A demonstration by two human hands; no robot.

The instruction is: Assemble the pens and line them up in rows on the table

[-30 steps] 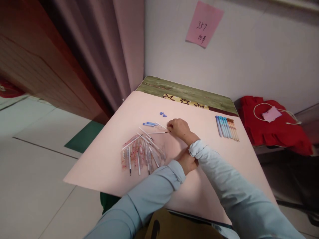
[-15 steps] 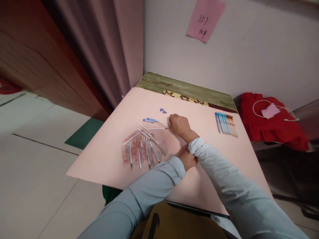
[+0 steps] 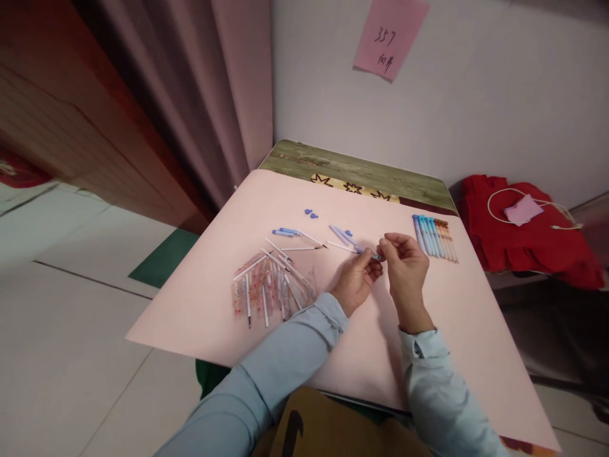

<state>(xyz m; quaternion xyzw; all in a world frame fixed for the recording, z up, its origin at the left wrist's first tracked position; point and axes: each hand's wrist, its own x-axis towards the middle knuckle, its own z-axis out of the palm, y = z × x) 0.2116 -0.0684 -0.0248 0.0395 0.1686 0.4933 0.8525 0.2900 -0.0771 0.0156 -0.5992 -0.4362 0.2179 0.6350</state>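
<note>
Pinching blue pen barrel point(image 3: 375, 256) in left hand point(image 3: 356, 280) above pale pink sheet point(image 3: 190, 304), near loose lilac barrels point(image 3: 339, 235), with right hand point(image 3: 408, 270) fingertips pinched beside it, on contents too small to tell.

We count two hands, one left hand point(image 3: 356, 280) and one right hand point(image 3: 408, 263), with one blue pen bit point(image 3: 375, 256) in the left grip. On one worktop point(image 3: 404, 176) we find three little blue caps point(image 3: 314, 216), two short blue pieces point(image 3: 285, 233) and what look like two pale blue tubes point(image 3: 339, 235). White sticks point(image 3: 248, 303) and clear tubes point(image 3: 238, 303) cross too much for us to count. We see one row of thin pens point(image 3: 427, 236).
</note>
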